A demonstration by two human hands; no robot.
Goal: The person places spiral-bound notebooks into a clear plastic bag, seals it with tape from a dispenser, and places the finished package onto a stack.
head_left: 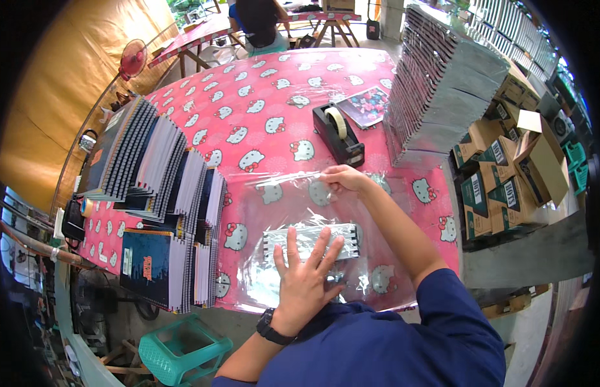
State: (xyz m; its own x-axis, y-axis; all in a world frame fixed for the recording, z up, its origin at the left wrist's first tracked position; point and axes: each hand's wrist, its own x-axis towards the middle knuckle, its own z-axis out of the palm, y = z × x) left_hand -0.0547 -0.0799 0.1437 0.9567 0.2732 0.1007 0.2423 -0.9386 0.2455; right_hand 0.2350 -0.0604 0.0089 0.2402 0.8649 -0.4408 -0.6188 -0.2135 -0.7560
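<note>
My left hand (306,271), a dark watch on its wrist, lies with fingers spread on a spiral-bound notebook bundle (274,242). The bundle sits inside clear plastic (268,193) near the front edge of the table, and glare hides its details. Farther back, the fingers of my right hand (344,178) pinch the far edge of that plastic. A black tape dispenser (342,145) with a pale roll stands just beyond my right hand. Behind it lies a flat sheet or cover with a floral print (366,106).
Dark spiral notebooks (145,264) rise in several stacks on the left of the pink patterned table (248,97). A tall pile of plastic-wrapped notebooks (429,90) stands at right, beside cardboard boxes (500,193). A green stool (184,351) is below; another person (256,26) sits at the back.
</note>
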